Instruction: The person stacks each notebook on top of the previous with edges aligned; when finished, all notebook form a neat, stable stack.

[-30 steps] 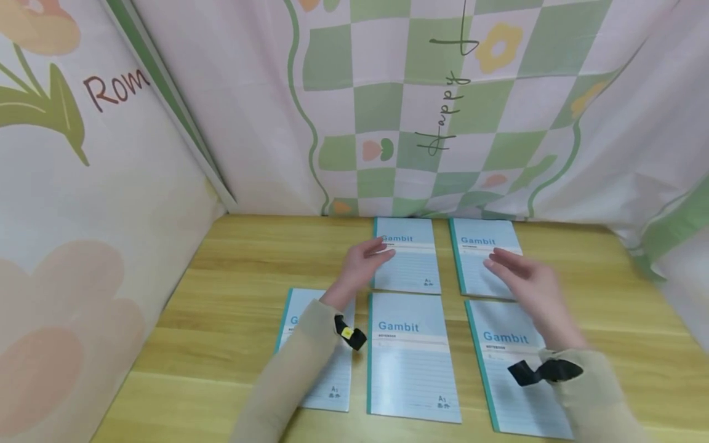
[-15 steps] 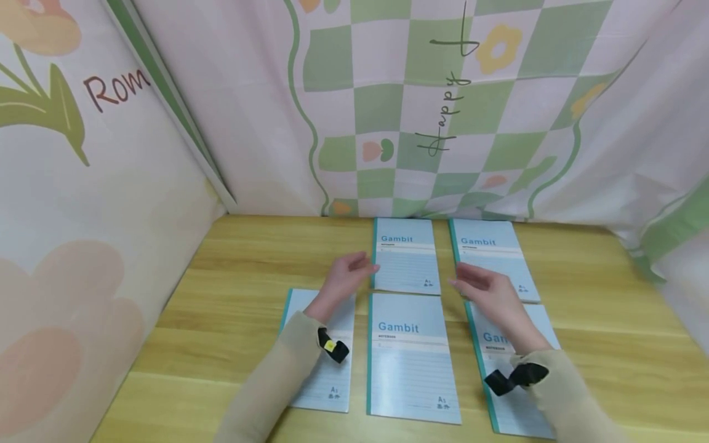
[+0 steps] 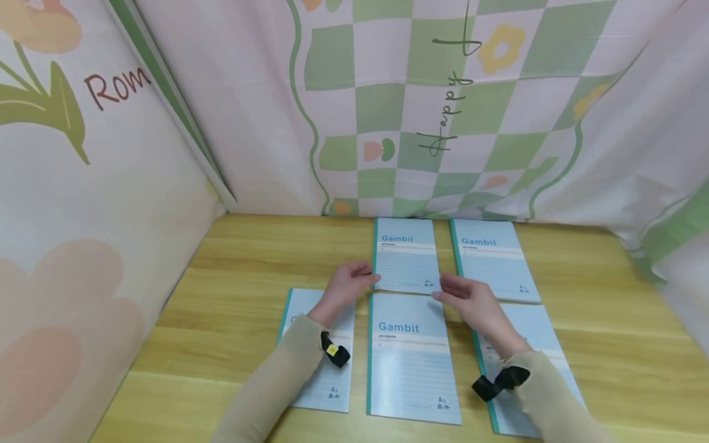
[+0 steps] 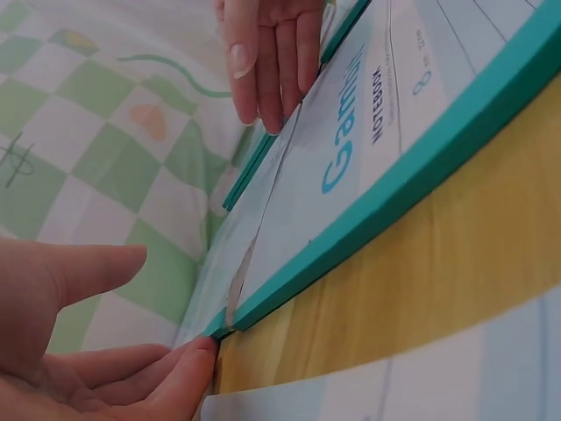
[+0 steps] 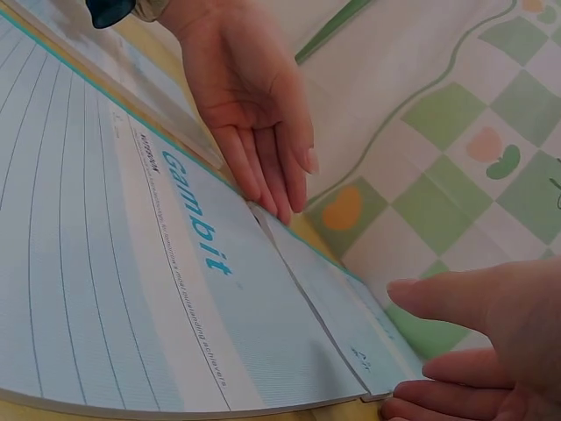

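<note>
A light-blue Gambit notebook (image 3: 407, 261) with a green spine lies flat at the back middle. My left hand (image 3: 344, 288) is at its spine side, by the lower left corner; in the left wrist view, fingertips (image 4: 203, 346) of that hand touch the corner. Across from it, my right hand (image 3: 471, 304) has its fingers at the lower right corner. Both palms face inward, fingers nearly straight, thumbs apart from the cover. Directly below lies a matching notebook (image 3: 412, 375), with a thin gap between the two seen in the right wrist view.
Two more notebooks lie on the right, one at the back (image 3: 493, 261) and one in front (image 3: 545, 351), partly under the right arm. Another notebook (image 3: 335, 387) lies front left beneath the left forearm. Patterned curtains (image 3: 382, 111) border the wooden table (image 3: 221, 344) behind and left.
Both hands have come down and closer together. The right hand moved left from the back right notebook to the back middle one; the left hand moved to its spine edge.
</note>
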{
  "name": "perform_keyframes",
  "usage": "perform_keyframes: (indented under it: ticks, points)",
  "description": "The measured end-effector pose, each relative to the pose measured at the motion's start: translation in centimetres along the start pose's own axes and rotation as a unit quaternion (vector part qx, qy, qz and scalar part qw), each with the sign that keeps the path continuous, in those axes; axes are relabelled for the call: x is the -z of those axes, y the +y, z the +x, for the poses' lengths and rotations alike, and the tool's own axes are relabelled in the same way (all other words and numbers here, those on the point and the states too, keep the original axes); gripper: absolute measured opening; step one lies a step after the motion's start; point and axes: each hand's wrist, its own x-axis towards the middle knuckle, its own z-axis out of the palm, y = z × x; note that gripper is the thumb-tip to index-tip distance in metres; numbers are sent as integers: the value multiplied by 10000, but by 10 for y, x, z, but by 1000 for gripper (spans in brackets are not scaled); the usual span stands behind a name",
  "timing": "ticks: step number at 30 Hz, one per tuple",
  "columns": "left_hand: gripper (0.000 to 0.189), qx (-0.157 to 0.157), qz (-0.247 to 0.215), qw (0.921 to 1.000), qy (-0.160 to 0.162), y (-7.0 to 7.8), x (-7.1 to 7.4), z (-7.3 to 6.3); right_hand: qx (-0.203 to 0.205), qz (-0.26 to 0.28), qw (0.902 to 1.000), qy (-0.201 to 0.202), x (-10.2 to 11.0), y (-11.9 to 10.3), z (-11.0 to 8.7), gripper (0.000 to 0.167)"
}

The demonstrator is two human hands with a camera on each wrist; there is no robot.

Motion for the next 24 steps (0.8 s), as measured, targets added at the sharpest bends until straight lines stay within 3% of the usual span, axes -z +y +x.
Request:
perform_keyframes:
  ticks: [24]
  points:
    - [60,55,-7,9991,422,3,-10,2,-211,4,9998,74,-3,4,3,72]
